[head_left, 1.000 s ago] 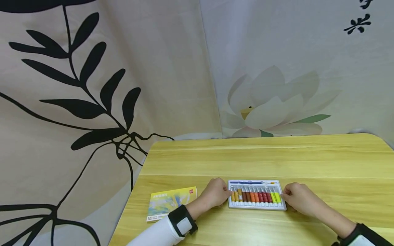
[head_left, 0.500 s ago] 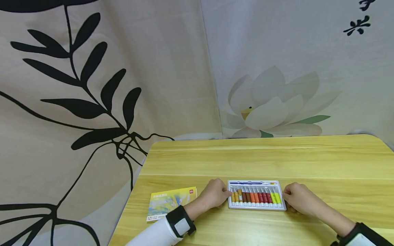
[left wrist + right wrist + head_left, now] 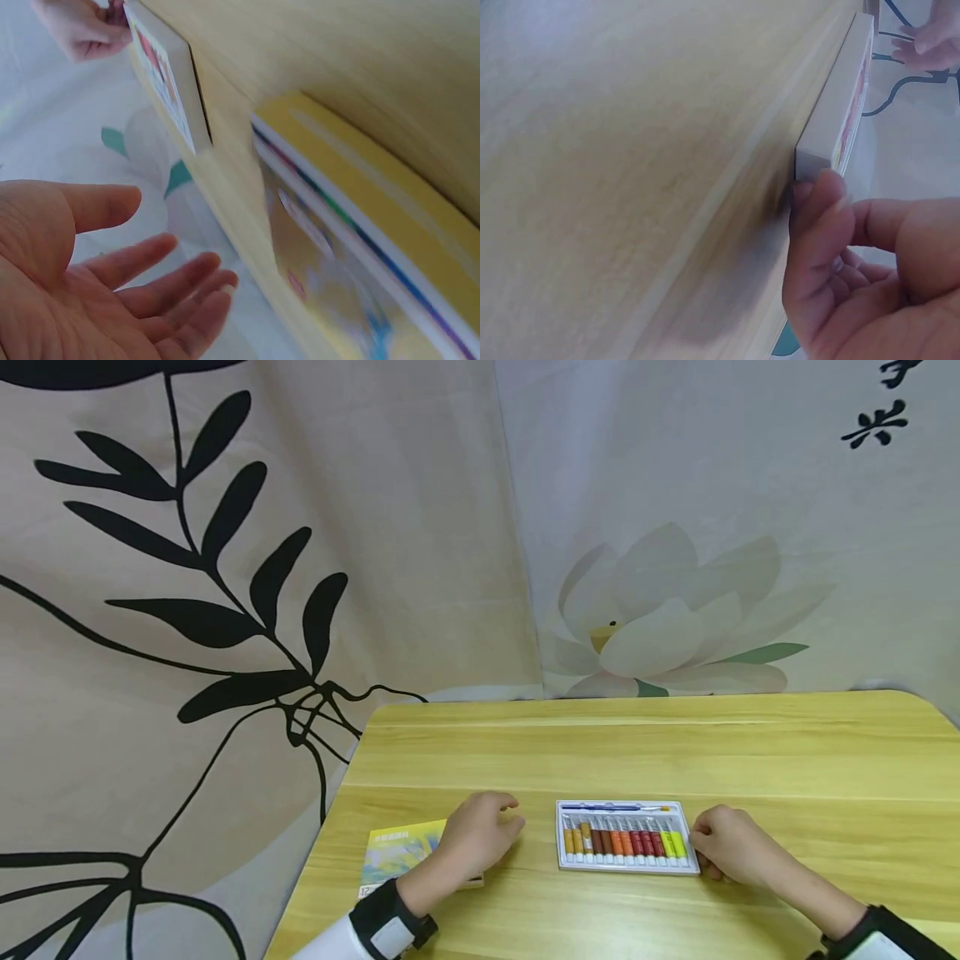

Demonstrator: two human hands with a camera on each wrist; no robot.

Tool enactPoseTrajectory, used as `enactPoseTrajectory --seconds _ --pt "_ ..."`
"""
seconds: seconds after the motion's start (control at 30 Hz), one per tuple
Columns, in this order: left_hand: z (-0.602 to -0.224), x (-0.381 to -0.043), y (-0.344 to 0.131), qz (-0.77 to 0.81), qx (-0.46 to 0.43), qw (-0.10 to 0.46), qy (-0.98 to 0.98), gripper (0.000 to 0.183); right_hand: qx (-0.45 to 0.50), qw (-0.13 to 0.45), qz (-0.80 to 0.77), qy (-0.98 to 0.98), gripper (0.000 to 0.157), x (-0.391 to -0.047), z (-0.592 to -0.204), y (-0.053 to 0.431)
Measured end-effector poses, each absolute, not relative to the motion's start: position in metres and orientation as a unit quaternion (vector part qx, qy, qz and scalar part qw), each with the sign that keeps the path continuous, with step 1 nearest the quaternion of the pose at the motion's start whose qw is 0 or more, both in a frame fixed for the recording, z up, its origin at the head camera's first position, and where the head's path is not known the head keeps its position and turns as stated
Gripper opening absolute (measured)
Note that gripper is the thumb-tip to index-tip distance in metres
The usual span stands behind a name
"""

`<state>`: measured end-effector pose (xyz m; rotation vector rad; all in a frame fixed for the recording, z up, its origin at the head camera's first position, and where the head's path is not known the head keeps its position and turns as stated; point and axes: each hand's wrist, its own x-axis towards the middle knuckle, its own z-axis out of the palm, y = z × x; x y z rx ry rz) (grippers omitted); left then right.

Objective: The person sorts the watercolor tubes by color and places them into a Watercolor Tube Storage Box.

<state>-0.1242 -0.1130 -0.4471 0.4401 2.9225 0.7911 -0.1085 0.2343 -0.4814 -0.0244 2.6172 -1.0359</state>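
Observation:
A white tray [image 3: 628, 867] of small paint tubes lies flat on the table. Its tubes [image 3: 625, 842] run from ochre through brown, orange and red to yellow-green, with a blue-handled paintbrush [image 3: 611, 808] along the far side. At the tray's right edge, my right hand [image 3: 738, 845] pinches the rim between thumb and curled forefinger, seen closely at the tray's corner [image 3: 815, 161] in the right wrist view. My left hand [image 3: 480, 833] is off the tray, its fingers loosely spread, and partly covers a yellow printed paint box [image 3: 401, 852] in the head view.
The wooden table [image 3: 637, 752] reaches back to a pale cloth backdrop [image 3: 420, 527] printed with dark leaves and a lotus. Black straps [image 3: 393, 918] circle both wrists. In the left wrist view, the yellow box [image 3: 360, 172] stands beside my open fingers.
My left hand has let go of the tray's left edge and moved left over the yellow box, its fingers opening. The right hand and the tray stay about where they were.

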Motion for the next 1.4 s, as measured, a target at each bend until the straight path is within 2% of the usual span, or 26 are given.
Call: enactPoseTrajectory --seconds 0.17,0.37,0.5,0.73,0.93,1.17,1.4 --pt "-0.443 -0.121 -0.148 0.236 0.141 0.05 0.96 0.048 -0.003 0.159 -0.361 0.919 0.017 -0.109 -0.483 0.235" --pt "-0.443 -0.124 -0.191 0.174 0.069 0.048 0.981 0.061 -0.002 0.157 -0.362 0.919 0.016 -0.109 -0.484 0.239" --pt "-0.442 -0.127 -0.213 0.142 0.017 0.084 0.986 0.072 -0.004 0.155 -0.361 0.92 0.016 -0.11 -0.484 0.243" --pt "-0.438 -0.122 -0.247 0.103 -0.019 0.147 0.984 0.085 -0.008 0.158 -0.363 0.918 0.017 -0.109 -0.482 0.246" --pt "-0.436 -0.115 -0.269 0.122 -0.026 0.204 0.971 0.046 -0.005 0.158 -0.358 0.92 0.017 -0.109 -0.481 0.247" --pt "-0.441 -0.118 -0.277 0.152 -0.027 0.249 0.956 0.039 0.007 0.158 -0.36 0.919 0.013 -0.11 -0.484 0.247" --pt "-0.463 -0.129 -0.274 0.325 -0.02 0.225 0.918 0.031 0.008 0.151 -0.362 0.92 0.012 -0.112 -0.485 0.246"
